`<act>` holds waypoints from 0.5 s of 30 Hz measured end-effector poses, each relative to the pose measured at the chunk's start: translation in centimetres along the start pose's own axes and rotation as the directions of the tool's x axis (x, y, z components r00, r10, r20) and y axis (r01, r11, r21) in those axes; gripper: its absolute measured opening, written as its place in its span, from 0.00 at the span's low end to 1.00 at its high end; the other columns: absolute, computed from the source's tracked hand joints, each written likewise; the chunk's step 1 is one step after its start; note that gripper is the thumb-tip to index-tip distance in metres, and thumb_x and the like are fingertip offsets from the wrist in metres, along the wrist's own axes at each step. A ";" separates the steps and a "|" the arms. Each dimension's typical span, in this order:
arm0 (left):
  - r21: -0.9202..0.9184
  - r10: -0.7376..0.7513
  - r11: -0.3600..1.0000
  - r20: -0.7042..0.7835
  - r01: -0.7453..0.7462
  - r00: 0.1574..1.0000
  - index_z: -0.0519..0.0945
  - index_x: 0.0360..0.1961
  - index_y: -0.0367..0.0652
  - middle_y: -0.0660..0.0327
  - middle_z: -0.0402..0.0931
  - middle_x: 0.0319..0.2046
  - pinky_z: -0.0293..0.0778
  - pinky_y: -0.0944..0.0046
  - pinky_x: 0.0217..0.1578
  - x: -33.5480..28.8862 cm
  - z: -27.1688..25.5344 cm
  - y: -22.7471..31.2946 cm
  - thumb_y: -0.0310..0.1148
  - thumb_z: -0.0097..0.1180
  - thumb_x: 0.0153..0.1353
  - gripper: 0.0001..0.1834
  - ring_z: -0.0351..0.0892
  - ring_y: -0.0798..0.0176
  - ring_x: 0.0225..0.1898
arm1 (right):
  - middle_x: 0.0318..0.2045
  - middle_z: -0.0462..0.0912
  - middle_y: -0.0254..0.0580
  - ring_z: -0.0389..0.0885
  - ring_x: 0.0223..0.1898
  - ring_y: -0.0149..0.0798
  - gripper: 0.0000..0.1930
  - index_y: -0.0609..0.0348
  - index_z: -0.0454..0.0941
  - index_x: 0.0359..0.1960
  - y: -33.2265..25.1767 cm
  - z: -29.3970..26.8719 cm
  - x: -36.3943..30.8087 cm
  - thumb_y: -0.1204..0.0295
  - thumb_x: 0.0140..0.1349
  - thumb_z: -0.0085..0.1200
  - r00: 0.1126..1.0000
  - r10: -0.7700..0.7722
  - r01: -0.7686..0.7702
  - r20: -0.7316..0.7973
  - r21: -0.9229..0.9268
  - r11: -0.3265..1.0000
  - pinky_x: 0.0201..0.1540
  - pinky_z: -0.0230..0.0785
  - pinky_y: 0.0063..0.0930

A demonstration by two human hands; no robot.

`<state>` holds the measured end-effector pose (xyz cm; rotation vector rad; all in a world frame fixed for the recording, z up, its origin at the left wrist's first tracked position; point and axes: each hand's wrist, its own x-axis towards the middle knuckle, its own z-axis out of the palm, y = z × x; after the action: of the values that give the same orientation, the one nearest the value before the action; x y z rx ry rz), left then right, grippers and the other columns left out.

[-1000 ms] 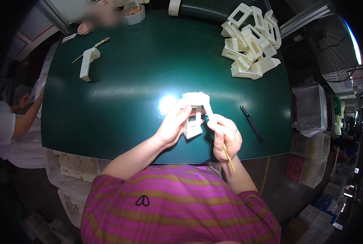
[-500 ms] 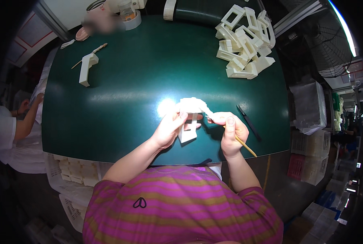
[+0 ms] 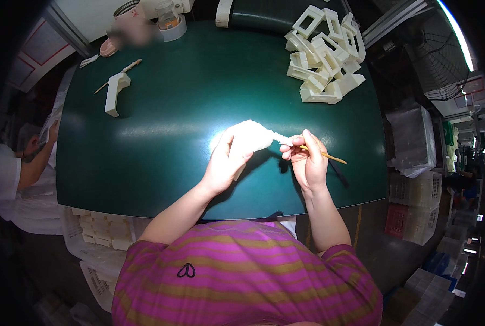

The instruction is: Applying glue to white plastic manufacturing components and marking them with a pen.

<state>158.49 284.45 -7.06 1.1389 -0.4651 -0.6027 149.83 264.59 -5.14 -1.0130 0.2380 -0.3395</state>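
The white plastic housing is held above the near centre of the table, clasped by the left hand. Scuffing could be caused by excess pressure from the white-tipped wooden stick, pinched in the right hand. Both forearms are angled inward from the near edge.

A factory workshop, by the look of it: a green-topped bench carries heaped cream plastic frames, a lower crate holds blocky pieces, more crates stand stacked, and a co-worker sits nearby.
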 end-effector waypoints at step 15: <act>0.401 0.305 0.881 -0.080 -0.250 0.949 0.63 0.64 0.36 0.50 0.65 0.58 0.61 0.56 0.62 0.2 -0.2 -0.6 0.31 0.65 0.56 0.36 0.66 0.52 0.61 | 0.31 0.82 0.54 0.82 0.30 0.41 0.20 0.66 0.76 0.31 -0.2 3.2 -1.9 0.68 0.76 0.34 0.937 -0.349 0.339 0.016 -0.284 0.897 0.36 0.76 0.31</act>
<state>158.64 284.32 -7.66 1.4478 -0.6309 -0.1753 149.20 267.74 -3.24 -1.3369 0.1391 -0.6605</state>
